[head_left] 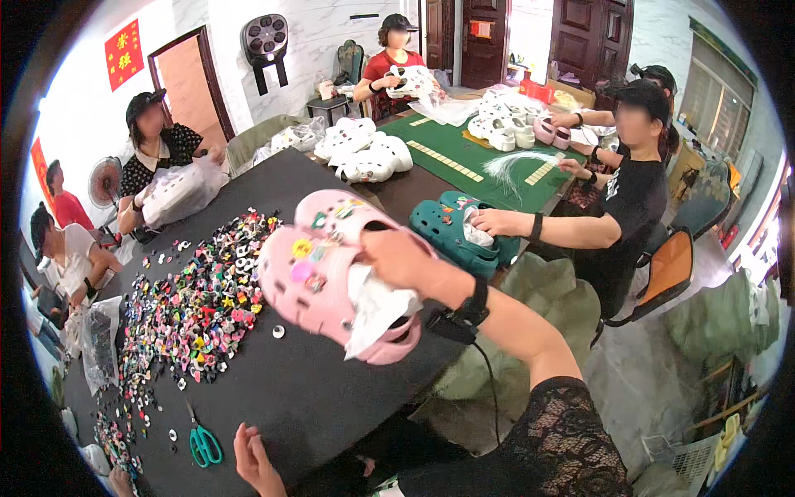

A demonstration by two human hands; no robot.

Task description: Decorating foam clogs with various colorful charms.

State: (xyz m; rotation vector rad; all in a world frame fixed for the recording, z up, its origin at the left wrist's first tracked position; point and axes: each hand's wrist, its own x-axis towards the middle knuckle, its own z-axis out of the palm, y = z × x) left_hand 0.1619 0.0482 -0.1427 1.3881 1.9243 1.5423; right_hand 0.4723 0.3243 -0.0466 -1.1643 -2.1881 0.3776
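Note:
A pair of pink clogs [331, 257] with colourful charms on top is held up over the black table by my right hand [406, 263]. Its fingers reach in between the two shoes, partly hidden by them. White paper [374, 306] sticks out of the nearer clog's opening. Low at the table's near edge, my left hand [257, 462] has its fingers stretched out and holds nothing. Teal-handled scissors [204, 446] lie a little to its left. Farther off spreads a large heap of small, mixed-colour shoe charms [195, 311].
Just beyond the pink pair, a co-worker's hands touch dark green clogs [451, 232]. White clogs [364, 149] are piled at the black table's [331, 406] far end. Other people sit around, several handling shoes or plastic bags. A green table [447, 137] carries more clogs.

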